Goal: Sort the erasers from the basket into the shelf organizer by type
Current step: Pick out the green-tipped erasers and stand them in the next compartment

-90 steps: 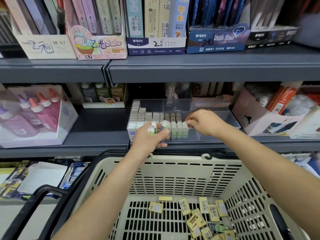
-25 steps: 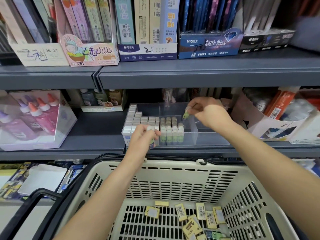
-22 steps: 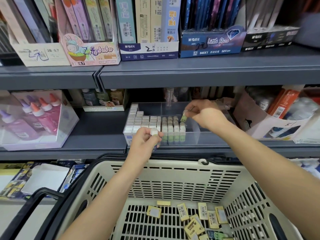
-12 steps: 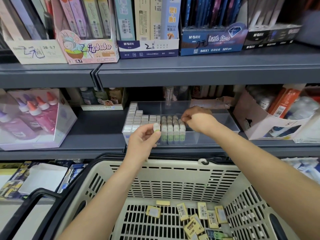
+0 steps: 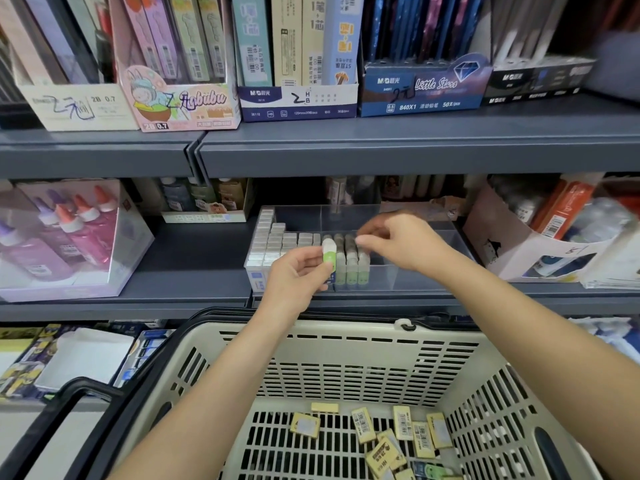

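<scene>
The upper shelf (image 5: pixel 381 147) holds a pink cartoon box (image 5: pixel 180 102), a white-and-navy box (image 5: pixel 298 102) and a blue box (image 5: pixel 422 91). Below, a clear case of glue bottles (image 5: pixel 69 237) sits left and a white carton (image 5: pixel 519 251) with orange packs (image 5: pixel 561 209) sits right.

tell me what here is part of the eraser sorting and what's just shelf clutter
Job: left hand, green eraser it pinches, right hand, clear organizer, filed erasers, basket, yellow erasers.
Lying about: glue bottles, pencil lead boxes.
</scene>
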Demonstrator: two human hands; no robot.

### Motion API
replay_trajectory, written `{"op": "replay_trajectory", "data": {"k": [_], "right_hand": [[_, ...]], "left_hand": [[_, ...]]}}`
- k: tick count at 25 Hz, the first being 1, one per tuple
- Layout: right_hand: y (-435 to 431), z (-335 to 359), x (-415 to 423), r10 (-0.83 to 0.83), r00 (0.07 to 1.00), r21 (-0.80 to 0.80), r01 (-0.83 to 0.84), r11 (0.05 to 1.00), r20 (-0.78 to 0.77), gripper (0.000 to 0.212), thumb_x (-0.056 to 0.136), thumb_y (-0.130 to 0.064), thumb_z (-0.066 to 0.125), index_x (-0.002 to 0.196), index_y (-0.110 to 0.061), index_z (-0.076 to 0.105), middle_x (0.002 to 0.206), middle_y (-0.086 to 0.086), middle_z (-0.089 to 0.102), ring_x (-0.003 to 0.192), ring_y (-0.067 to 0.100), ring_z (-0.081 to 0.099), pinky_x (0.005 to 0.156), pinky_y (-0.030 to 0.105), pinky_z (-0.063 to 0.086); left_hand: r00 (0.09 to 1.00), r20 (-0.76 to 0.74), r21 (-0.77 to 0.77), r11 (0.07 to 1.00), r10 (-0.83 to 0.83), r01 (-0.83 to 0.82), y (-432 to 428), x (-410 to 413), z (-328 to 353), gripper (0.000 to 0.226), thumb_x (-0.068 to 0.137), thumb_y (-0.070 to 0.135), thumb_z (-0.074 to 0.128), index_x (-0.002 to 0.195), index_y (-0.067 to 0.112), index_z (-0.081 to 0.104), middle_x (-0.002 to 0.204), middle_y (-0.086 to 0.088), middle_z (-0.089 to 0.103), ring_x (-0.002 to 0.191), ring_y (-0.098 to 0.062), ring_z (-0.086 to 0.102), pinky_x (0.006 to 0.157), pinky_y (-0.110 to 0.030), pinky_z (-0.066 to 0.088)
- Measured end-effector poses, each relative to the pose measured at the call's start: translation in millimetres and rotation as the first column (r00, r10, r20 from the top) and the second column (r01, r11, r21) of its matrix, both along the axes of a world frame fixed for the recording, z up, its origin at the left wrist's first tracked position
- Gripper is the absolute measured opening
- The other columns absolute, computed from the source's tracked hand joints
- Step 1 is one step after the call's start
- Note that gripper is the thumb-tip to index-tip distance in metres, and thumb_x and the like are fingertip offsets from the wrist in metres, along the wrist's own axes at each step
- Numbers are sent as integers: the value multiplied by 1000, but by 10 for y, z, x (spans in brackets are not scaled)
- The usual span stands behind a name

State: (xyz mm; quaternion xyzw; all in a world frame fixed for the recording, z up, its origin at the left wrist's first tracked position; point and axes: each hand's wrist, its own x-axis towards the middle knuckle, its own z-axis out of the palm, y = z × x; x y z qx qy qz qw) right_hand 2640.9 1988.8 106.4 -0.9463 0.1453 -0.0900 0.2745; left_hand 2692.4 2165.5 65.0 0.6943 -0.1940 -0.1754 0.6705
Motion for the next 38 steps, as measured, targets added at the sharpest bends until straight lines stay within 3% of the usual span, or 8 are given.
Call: {"op": "replay_trajectory", "data": {"k": [2,5,9,13,15,19,32,38], "right_hand": [[159,59,-104,103,991,194,-117,974,83,16,84,-37,64,90,-23,70,71,-3,70,70,11,64,73,27,51],[192,92,-153,151,981,239,-176,955,122,2,83,-25,67,82,-24,68,70,-1,70,68,14,66,74,30,54],[-90,161,-85,-62,984,233,22,972,164,13,81,-29,69,70,-32,63,64,-11,66,56,1,56,60,18,47],[-270,163,91,-206,973,108,195,975,103,12,86,-30,64,76,-29,57,80,-8,66,80,16,63,74,22,46],[-277,153,157,-175,983,10,174,985,52,4,89,-33,59,87,-31,57,89,-10,65,86,14,61,78,21,44],[-279,110,232,-164,986,-76,165,983,24,14,91,-33,56,101,-25,63,102,-7,68,84,6,52,72,18,36],[-297,114,291,-134,991,-136,130,982,-22,2,91,-36,53,89,-35,53,95,-13,64,89,12,54,79,26,42],[-280,77,280,-141,990,-134,142,981,14,11,92,-35,52,100,-31,59,101,-12,66,96,14,58,80,27,44]], "left_hand": [[999,18,8,999,-40,40,-70,-41,29,17,87,6,63,101,15,64,88,4,65,76,-3,60,61,-14,53],[993,77,57,995,-91,86,-120,-80,69,16,87,7,63,97,19,65,89,2,65,80,-8,59,69,-18,52],[957,272,140,979,105,-147,122,125,115,20,87,9,61,98,25,63,96,12,63,87,2,56,83,-15,48],[847,484,294,871,219,-393,441,326,14,26,85,14,62,108,24,60,114,3,55,112,-18,48,99,-35,40],[844,479,345,831,243,-436,509,367,-76,38,84,18,65,121,19,55,124,-3,50,119,-23,41,101,-36,36],[889,389,396,827,242,-399,532,403,-222,55,82,21,69,131,13,45,133,-9,44,126,-26,37,106,-40,33],[928,308,373,870,211,-322,526,426,-301,56,82,22,70,131,18,42,131,-1,45,124,-21,42,105,-45,38],[928,305,358,877,214,-320,521,415,-302,55,82,22,69,130,19,42,129,0,45,121,-20,44,104,-44,39]]}}
